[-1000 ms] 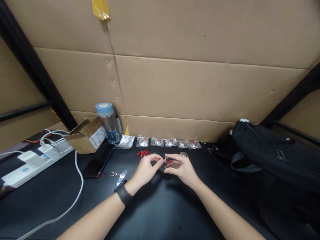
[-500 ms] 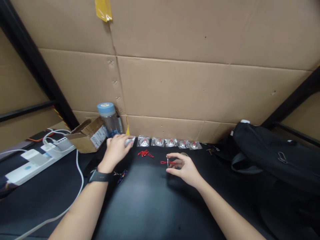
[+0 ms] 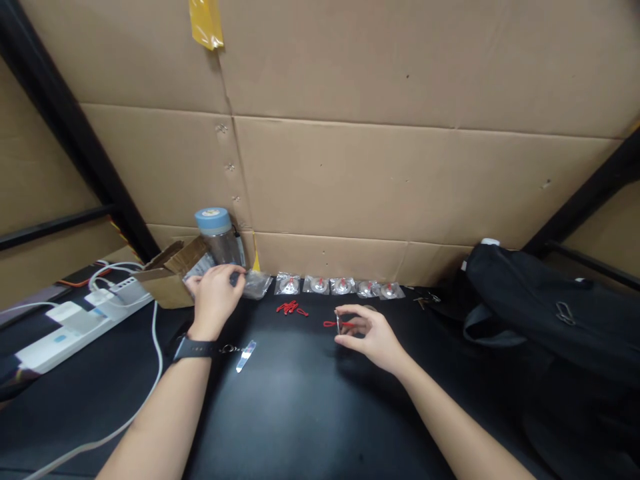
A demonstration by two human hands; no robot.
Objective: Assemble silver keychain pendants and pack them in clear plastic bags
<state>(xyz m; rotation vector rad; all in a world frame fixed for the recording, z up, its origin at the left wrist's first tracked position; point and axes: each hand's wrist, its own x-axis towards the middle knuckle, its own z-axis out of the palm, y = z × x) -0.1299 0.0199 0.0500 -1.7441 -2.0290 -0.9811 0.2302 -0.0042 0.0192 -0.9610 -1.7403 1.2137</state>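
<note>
Right hand [image 3: 373, 337], just right of the heap of red cord loops [image 3: 291, 307], and it's pinching a thin, shiny disc [image 3: 339, 325] edge-on between thumb and fingers, a red cord [image 3: 329, 324] poking out toward the heap! Left hand [image 3: 216, 300], well left of the heap, fingers curled in beside the crinkly clear packets [image 3: 258, 284]; whether it grips anything, I can't tell. It covers part of the torn-flapped cardboard box [image 3: 165, 287] and the foot of the blue-lidded bottle [image 3: 223, 247], both crowding in left of the heap. Behind the heap and off to its right, five round discs in glossy bags [image 3: 343, 286]. A sliver of something sits mostly hidden behind the right hand. Nearer than the heap, to its left, a shiny strip [image 3: 246, 357]; far right, a soft black backpack [image 3: 550, 300], its lower folds lost in darkness.
</note>
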